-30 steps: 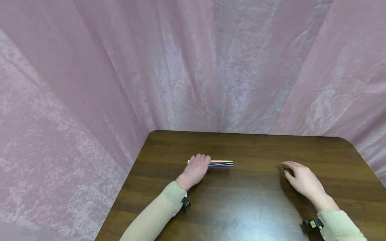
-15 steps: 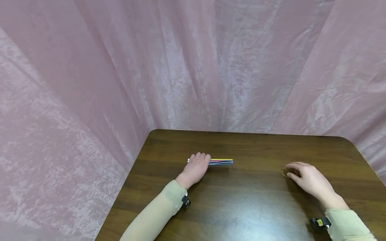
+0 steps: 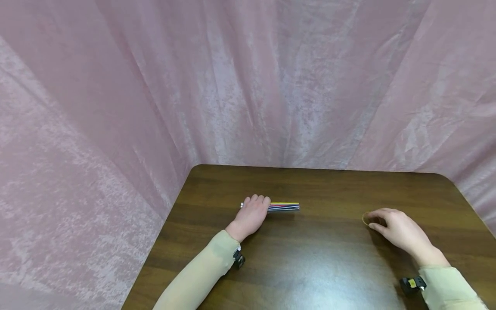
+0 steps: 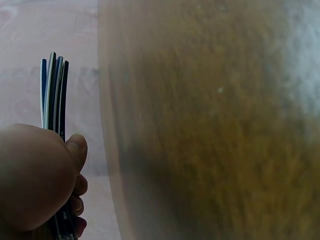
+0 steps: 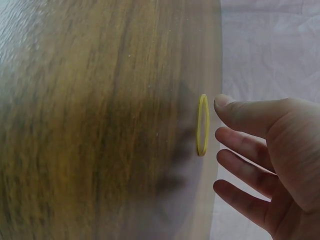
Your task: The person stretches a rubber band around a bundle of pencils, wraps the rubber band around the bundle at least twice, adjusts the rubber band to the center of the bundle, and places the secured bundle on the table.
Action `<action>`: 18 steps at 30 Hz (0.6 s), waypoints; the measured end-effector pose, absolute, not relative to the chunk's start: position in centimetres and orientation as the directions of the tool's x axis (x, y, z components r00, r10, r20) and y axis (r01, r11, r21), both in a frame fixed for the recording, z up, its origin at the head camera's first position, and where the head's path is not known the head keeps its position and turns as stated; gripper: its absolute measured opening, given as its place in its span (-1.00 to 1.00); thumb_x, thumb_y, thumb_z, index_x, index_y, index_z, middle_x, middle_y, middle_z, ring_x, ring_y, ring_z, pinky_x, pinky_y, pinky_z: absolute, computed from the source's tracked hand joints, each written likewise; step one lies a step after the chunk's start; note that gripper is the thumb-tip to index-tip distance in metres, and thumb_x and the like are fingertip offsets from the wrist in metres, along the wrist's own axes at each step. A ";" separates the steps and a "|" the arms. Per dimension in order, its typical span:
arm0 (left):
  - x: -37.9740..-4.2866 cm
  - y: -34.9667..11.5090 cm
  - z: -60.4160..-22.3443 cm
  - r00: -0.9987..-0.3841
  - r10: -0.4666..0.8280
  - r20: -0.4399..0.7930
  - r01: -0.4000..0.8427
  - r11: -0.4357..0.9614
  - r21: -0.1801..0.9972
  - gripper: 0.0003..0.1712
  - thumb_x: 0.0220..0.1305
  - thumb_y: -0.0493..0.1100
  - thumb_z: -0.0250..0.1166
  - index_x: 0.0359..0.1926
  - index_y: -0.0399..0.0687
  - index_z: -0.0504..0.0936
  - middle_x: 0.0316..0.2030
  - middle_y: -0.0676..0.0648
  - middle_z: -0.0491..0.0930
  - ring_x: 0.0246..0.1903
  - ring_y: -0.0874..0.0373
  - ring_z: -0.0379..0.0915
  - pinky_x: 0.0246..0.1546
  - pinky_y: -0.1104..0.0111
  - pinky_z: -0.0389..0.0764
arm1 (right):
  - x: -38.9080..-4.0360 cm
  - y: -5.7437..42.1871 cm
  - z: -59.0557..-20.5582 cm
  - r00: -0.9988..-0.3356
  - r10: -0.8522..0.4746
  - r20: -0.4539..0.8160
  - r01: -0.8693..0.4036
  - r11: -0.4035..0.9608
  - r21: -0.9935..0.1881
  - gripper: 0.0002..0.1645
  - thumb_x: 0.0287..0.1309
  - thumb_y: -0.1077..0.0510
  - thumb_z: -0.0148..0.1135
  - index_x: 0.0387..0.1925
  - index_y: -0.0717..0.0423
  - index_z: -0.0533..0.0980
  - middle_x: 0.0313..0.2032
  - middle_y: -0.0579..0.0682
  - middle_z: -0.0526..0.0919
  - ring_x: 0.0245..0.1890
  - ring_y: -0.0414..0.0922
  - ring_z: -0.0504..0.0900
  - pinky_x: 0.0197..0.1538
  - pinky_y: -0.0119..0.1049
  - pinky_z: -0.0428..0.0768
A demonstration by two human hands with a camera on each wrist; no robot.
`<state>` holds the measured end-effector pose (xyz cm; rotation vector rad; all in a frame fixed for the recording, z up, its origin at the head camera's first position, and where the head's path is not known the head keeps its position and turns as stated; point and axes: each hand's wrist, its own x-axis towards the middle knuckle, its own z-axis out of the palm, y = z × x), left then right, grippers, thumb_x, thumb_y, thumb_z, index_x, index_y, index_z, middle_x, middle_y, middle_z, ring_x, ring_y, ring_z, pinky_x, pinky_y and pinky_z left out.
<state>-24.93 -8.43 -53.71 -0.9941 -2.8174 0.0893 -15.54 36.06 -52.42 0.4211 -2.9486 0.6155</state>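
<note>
My left hand (image 3: 251, 217) grips a bundle of pencils (image 3: 286, 207) at the left middle of the table. Their ends stick out on both sides of the fist, with yellow, red, white and dark barrels showing. In the left wrist view the thumb and fingers curl round the dark pencils (image 4: 56, 95). A thin yellow rubber band (image 5: 201, 152) lies on the table at the right. Just beside it, my right hand (image 3: 403, 232) hovers with thumb and fingers apart. The right wrist view shows a small gap between those fingertips and the band.
The brown wooden table (image 3: 329, 249) has rounded far corners. Pink velvet curtains (image 3: 248, 86) hang behind it and along the left side. A small black camera sits on each wrist, against pale green sleeves (image 3: 201, 271).
My right hand has moved slightly right and its fingers have drawn off the rubber band, which shows more on the table. The left hand keeps its grip on the pencils in place.
</note>
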 end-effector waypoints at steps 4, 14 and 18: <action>-24.9 -8.3 -53.7 -0.768 0.629 0.119 0.622 0.777 -0.094 -0.90 0.62 -0.19 0.21 0.04 -0.07 0.50 -0.16 -0.05 0.60 -0.17 0.05 0.42 -0.13 0.20 0.43 | -15.7 36.0 -52.5 -0.950 -0.268 0.161 -0.309 0.880 -0.360 -0.66 0.24 0.14 0.55 0.04 0.12 0.75 -0.01 0.08 0.80 0.06 0.23 0.73 0.11 0.25 0.59; -25.0 -8.2 -53.7 -0.770 0.626 0.126 0.617 0.780 -0.104 -0.92 0.64 -0.20 0.18 0.04 -0.06 0.50 -0.16 -0.04 0.59 -0.16 0.05 0.43 -0.13 0.21 0.42 | -15.7 36.1 -52.7 -0.937 -0.277 0.210 -0.336 0.880 -0.335 -0.71 0.17 0.17 0.59 -0.06 0.10 0.77 -0.07 0.03 0.80 0.00 0.20 0.75 0.08 0.22 0.61; -25.0 -8.1 -53.6 -0.770 0.626 0.125 0.617 0.780 -0.104 -0.92 0.63 -0.21 0.18 0.04 -0.07 0.50 -0.16 -0.04 0.60 -0.16 0.05 0.43 -0.14 0.21 0.42 | -15.8 36.1 -52.8 -0.940 -0.273 0.203 -0.329 0.884 -0.333 -0.76 0.17 0.16 0.59 -0.11 0.06 0.77 -0.11 0.00 0.80 -0.03 0.18 0.75 0.04 0.21 0.63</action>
